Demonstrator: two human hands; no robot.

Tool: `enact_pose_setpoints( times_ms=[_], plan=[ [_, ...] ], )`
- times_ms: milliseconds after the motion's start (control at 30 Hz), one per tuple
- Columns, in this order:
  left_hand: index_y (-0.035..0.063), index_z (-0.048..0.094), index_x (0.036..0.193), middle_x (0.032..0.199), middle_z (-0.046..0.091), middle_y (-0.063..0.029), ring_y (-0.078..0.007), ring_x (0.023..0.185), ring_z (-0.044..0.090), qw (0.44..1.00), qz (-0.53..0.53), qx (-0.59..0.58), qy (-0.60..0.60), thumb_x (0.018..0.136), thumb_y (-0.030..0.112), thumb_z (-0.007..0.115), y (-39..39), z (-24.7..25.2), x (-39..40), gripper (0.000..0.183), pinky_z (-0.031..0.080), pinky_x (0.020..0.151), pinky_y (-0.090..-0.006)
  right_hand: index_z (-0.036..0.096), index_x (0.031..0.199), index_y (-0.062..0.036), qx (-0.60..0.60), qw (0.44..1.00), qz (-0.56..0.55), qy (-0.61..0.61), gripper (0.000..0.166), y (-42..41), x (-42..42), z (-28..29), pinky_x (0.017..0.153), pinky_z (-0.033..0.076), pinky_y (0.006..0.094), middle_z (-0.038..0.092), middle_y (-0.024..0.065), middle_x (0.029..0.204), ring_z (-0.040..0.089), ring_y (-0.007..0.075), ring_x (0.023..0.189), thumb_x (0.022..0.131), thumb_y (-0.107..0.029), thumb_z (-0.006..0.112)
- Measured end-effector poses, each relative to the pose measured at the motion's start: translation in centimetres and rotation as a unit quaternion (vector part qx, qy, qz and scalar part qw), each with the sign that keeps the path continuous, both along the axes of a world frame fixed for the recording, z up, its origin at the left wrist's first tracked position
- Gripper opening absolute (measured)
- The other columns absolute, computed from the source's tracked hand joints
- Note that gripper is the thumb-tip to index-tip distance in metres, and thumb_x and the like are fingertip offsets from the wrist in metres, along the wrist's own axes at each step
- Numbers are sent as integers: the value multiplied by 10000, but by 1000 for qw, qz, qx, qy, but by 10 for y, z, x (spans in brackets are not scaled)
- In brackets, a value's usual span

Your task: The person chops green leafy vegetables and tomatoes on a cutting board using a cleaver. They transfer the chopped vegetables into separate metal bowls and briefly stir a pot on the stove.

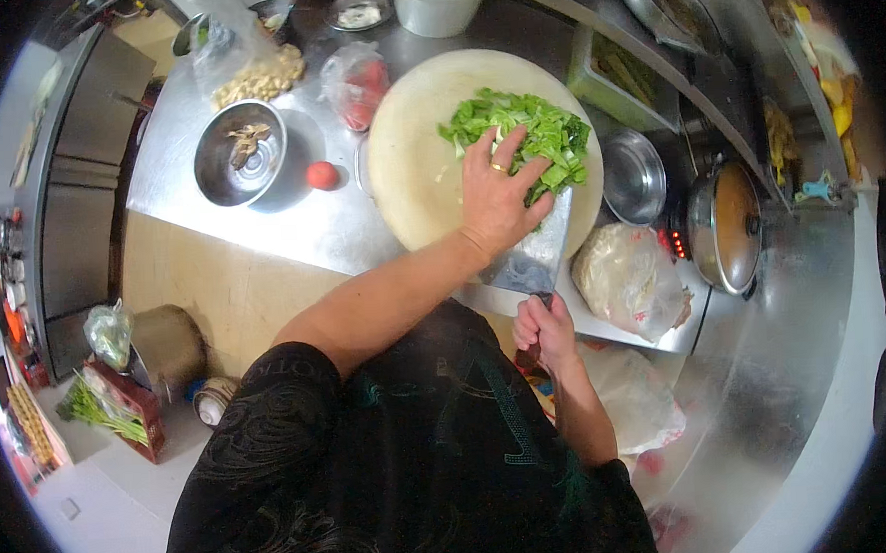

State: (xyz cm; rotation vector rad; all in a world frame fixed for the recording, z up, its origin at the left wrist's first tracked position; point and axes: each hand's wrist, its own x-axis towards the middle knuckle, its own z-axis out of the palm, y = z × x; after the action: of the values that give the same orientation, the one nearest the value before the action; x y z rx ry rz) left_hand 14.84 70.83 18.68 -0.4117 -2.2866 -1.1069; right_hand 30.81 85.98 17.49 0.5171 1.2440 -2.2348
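Chopped leafy greens [533, 125] lie heaped on a round cutting board [414, 158]. My left hand [500, 187], with a ring on one finger, rests spread against the near side of the heap. Its fingertips touch the leaves. My right hand [547, 327] grips the dark handle of a cleaver [528, 261]. The wide blade reaches over the board's near edge, and its far end lies under or beside the greens; my left hand partly covers that area.
Left of the board are a tomato [323, 175], a steel bowl with brown pieces [212, 168] and a bagged red item [362, 93]. To the right stand a steel bowl [633, 176], a plastic bag [627, 278] and a lidded pan [726, 224]. A shelf edge [673, 77] overhangs the back right.
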Motion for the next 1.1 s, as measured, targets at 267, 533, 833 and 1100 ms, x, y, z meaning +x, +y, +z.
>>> enact_pose_setpoints(
  times_ms=[267,533,833,1100],
  plan=[
    [144,679,1008,1388,474,-163,-464,1261,389,994,103,27,38,608,236,792,-116,24,-15,426,353,1029,-564,410,962,-98,24,993,109,43,130,-79,-53,14,421,400,291,393,-1,608,407,112,463,985,-149,528],
    [118,683,1084,1354,495,-189,-466,1250,414,956,289,-1,-56,646,250,785,-259,-13,-16,469,355,1041,-549,387,825,-98,38,962,270,-12,247,-211,-117,21,398,368,273,373,-16,591,378,96,436,1009,-211,507],
    [18,642,1194,1300,571,-244,-376,1208,545,891,316,-28,-325,914,370,587,-418,-139,-46,454,437,1017,-428,449,910,-79,150,947,283,7,147,-308,-146,42,470,440,278,469,10,709,488,103,549,967,-142,569],
    [26,712,971,992,696,-175,-367,917,661,926,302,44,-224,908,230,608,-418,-123,-45,237,512,837,-432,530,1066,3,312,930,152,120,216,-177,-115,77,443,427,266,529,19,632,501,103,474,889,-90,613]
  ],
)
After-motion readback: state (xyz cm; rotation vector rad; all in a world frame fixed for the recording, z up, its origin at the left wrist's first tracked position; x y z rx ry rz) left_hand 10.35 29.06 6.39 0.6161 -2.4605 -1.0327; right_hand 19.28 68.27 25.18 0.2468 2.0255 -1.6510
